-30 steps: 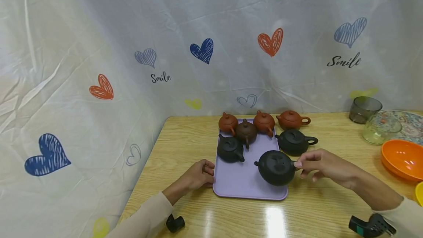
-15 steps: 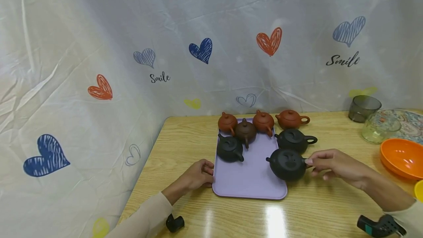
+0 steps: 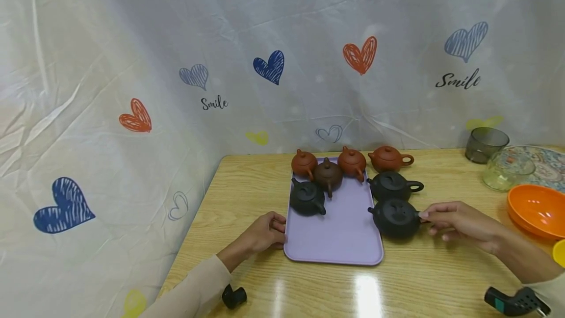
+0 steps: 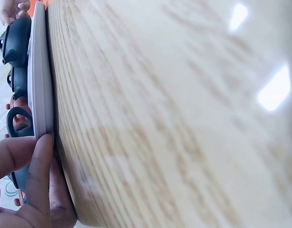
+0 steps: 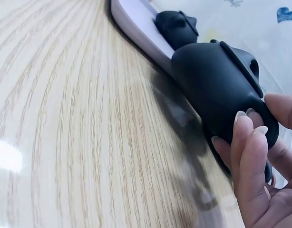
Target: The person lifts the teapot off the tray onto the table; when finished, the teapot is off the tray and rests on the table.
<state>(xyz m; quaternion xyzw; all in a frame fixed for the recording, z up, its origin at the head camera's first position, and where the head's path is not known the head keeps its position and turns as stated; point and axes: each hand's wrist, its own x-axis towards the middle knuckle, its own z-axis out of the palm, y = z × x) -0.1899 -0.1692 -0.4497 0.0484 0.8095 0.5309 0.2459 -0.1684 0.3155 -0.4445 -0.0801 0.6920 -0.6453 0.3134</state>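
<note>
My right hand [image 3: 459,222] pinches the handle of a black teapot [image 3: 396,222] at the tray's right edge. In the right wrist view, fingers go through the handle loop, and the teapot [image 5: 217,85] hangs over its shadow on the wood. At the left side of the lilac tray [image 3: 333,247] my left hand [image 3: 265,232] grips the rim, with the thumb on top and fingers below in the left wrist view. On the tray stand another black teapot [image 3: 307,198], a dark brown teapot [image 3: 328,176] and two reddish-brown teapots, one at the left [image 3: 304,163] and one at the right [image 3: 351,161].
Right of the tray stand a black teapot [image 3: 390,187], just behind the held one, and a reddish-brown teapot [image 3: 387,159]. Farther right are a grey glass [image 3: 486,145], a greenish glass bowl [image 3: 507,173], a patterned plate [image 3: 552,166], an orange bowl [image 3: 538,212] and a yellow rim [image 3: 559,253].
My right hand has carried the black teapot rightward, from over the tray's middle right to its right edge and beyond. The left hand stays at the tray's rim.
</note>
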